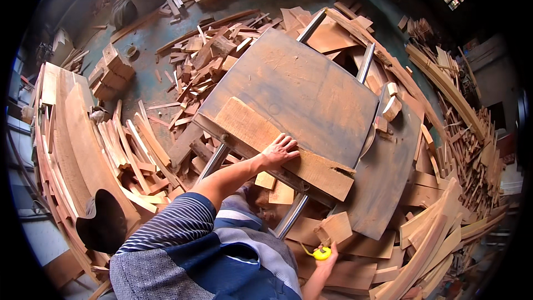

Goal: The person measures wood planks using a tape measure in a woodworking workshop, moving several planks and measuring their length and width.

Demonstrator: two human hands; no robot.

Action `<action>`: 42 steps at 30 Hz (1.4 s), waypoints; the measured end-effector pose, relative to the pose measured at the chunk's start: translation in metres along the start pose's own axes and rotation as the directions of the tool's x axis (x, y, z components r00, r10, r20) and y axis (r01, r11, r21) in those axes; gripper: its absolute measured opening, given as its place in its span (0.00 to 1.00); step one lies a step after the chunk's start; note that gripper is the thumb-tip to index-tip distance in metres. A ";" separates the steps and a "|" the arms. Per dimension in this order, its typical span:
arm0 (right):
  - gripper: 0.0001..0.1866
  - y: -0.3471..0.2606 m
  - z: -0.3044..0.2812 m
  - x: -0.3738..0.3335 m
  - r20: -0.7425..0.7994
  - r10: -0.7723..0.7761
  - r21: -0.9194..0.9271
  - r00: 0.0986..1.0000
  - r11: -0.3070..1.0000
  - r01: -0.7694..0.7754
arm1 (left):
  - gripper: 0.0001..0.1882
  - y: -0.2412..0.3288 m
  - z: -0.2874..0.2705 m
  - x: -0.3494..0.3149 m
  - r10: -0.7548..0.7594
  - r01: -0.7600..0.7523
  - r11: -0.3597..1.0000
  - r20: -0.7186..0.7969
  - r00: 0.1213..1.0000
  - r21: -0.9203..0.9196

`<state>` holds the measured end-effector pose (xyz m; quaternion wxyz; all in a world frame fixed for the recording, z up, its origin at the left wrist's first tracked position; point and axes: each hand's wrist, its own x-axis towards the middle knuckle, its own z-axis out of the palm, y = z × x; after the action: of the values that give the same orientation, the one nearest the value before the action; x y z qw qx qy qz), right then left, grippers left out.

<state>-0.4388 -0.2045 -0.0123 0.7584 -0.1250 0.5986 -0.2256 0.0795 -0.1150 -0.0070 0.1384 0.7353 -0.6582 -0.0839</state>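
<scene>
A rough wooden board (pixel 244 125) lies along the near edge of a flat, dust-covered metal tabletop (pixel 294 86). My left hand (pixel 280 151) rests on the middle of this board, its fingers spread over the top face. The board's right end has a dark, ragged split. Lower right, my right hand (pixel 328 260) is closed around a yellow tape measure (pixel 321 253), with a short bit of yellow blade sticking out to the left. Just above the tape measure sits a wooden block (pixel 335 228); whether they touch, I cannot tell.
Metal rails (pixel 291 216) run under the tabletop. A second, lower metal surface (pixel 383 172) adjoins it on the right, with small offcuts (pixel 392 108) at its far end. Scrap wood (pixel 208 55) is heaped behind. Long planks (pixel 78 133) stand left; more timber (pixel 433 239) lies right.
</scene>
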 end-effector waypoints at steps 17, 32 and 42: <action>0.27 -0.035 0.492 -0.161 0.797 -0.120 -0.312 0.592 0.758 0.573 | 0.47 -0.017 0.031 -0.004 0.001 -0.028 0.976 -0.125 0.992 -0.217; 0.21 0.076 0.164 -0.142 0.159 -0.128 -0.535 0.979 0.822 0.194 | 0.44 0.004 -0.007 -0.001 0.070 -0.070 0.997 0.016 0.997 -0.016; 0.13 0.252 0.013 -0.126 -0.330 -0.071 0.144 0.941 0.982 0.124 | 0.49 0.017 -0.033 0.005 0.095 -0.101 0.995 0.223 0.970 0.017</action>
<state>-0.4004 0.0754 -0.0174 0.6456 -0.0535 0.6874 -0.3285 0.0739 -0.1190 0.0304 0.0577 0.6899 -0.7060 -0.1494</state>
